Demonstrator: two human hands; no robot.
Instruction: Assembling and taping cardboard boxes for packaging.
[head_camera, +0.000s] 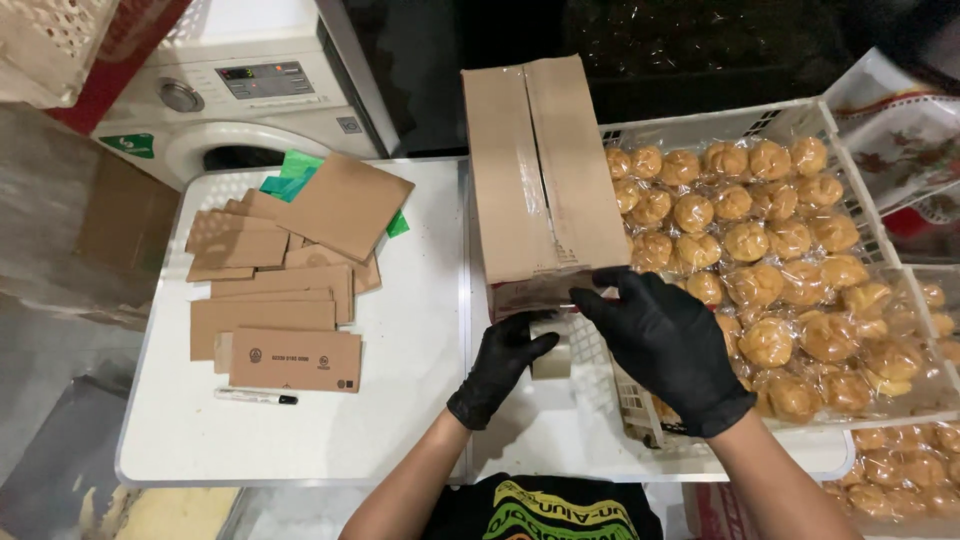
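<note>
- Left hand (497, 368), black glove: fingers curled around a tape roll (551, 358), held at the near end of the cardboard box (543, 180).
- Right hand (668, 345), black glove: fingers spread, tips pressed on the box's near edge.
- Box lies centre table, taped seam up.
- Right: white crate (800, 115) of bagged buns (760, 240).
- Left: cardboard pieces (285, 270), marker pen (256, 397).
- Far left: washing machine (235, 95).

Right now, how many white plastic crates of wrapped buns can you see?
2: one white plastic crate behind the right hand on the white table, another beside it at the right edge. More may be hidden out of frame.
</note>
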